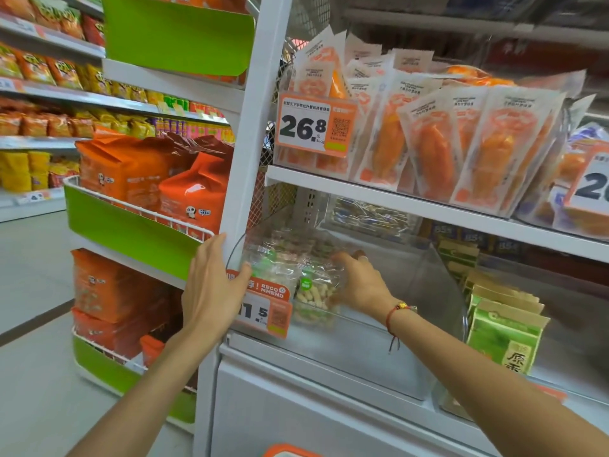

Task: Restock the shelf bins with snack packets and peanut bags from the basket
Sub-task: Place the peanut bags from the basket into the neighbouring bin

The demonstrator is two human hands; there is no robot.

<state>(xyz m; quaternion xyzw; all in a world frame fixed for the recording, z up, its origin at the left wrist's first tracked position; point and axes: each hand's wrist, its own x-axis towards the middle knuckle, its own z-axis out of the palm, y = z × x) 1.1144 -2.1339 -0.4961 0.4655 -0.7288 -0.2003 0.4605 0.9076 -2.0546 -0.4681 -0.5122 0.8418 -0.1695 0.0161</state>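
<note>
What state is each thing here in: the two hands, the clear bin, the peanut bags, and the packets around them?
Left hand: open, fingers resting on the clear plastic bin's front left corner.
Right hand: inside the bin, fingers on the clear peanut bags.
Clear plastic bin: mostly unfilled.
Clear peanut bags: bunched at the bin's left end.
Orange-and-white snack packets: upright, packed tightly above.
Green paper bags: upright, right of the bin.

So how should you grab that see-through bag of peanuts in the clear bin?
Probably by its crinkly top edge, coming down from above through the bin's open top. The peanut bag stands upright against the clear bin front wall, nuts sagging low, so its top looks flat and pinchable. The right hand already reaches in that way, while the left hand rests on the bin's front corner.
</note>
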